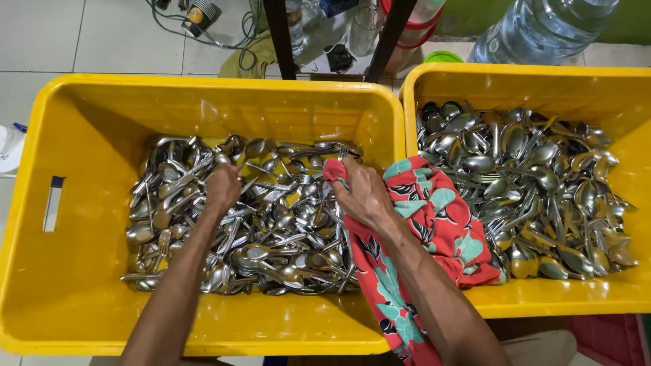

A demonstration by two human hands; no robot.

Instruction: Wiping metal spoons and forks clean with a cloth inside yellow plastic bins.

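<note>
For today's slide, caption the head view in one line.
Left hand digs into steel cutlery in a yellow plastic crate; right hand grips a red floral cloth.

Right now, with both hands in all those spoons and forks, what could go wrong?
The left hand digs bare into the cutlery pile in the left yellow crate; fork tines might prick it. The red floral cloth in the right hand drapes over both crates and could snag, dragging spoons out.

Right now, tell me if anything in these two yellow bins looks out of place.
One thing stands out: the red floral cloth drapes over the shared rims of the left bin and the right bin, covering some cutlery. The right hand grips it; the left hand digs among spoons.
</note>
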